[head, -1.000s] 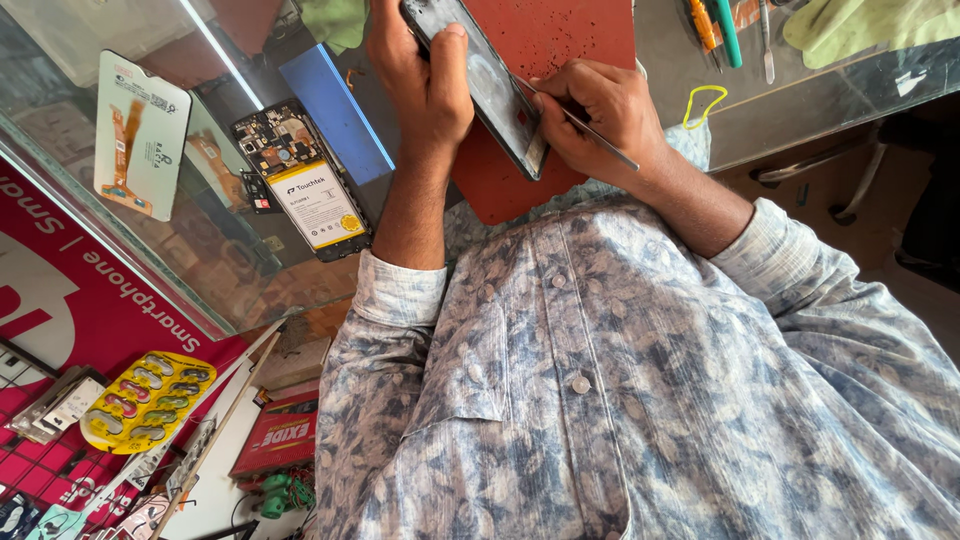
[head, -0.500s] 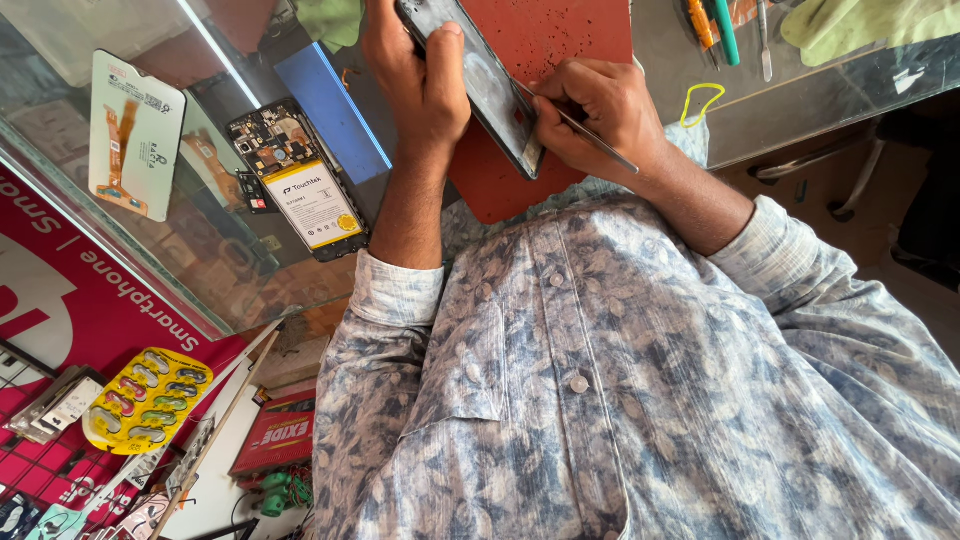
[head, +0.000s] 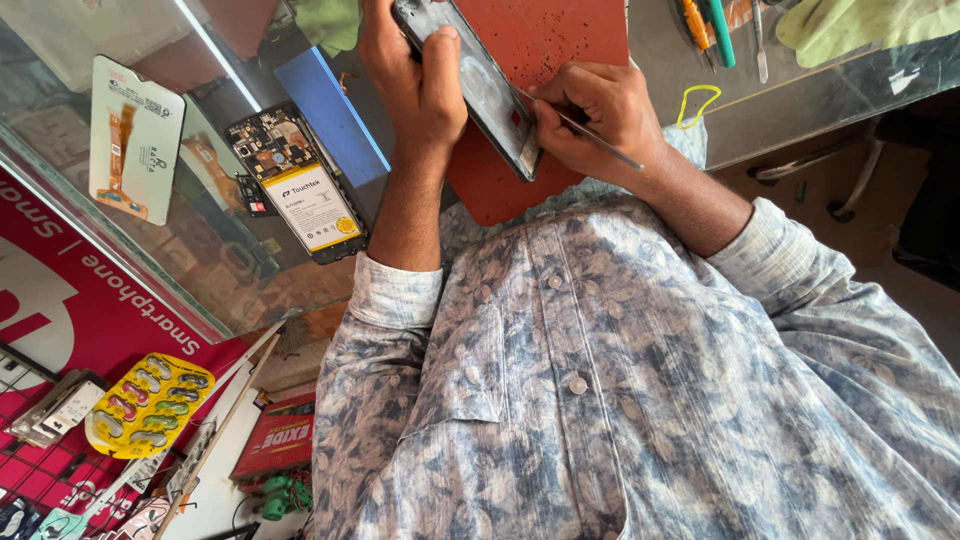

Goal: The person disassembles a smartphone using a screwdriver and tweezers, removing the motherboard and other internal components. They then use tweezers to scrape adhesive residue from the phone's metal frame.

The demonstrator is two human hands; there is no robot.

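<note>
A: Little has shifted since the earlier frame; the phone panel [head: 478,85] sits a touch higher over the red mat [head: 560,60].

B: Why tilted?

A: The left hand [head: 415,85] clasps its edge, steadying it, while the right hand [head: 590,115] pinches 1 thin metal tool [head: 590,135] against it.

**Cut off and covered**

The top edge crops the phone panel [head: 480,85], the left hand's [head: 410,80] knuckles and the screwdrivers [head: 708,28]. The right hand [head: 590,115] hides the thin tool's [head: 590,135] tip; its contact point cannot be told.
</note>
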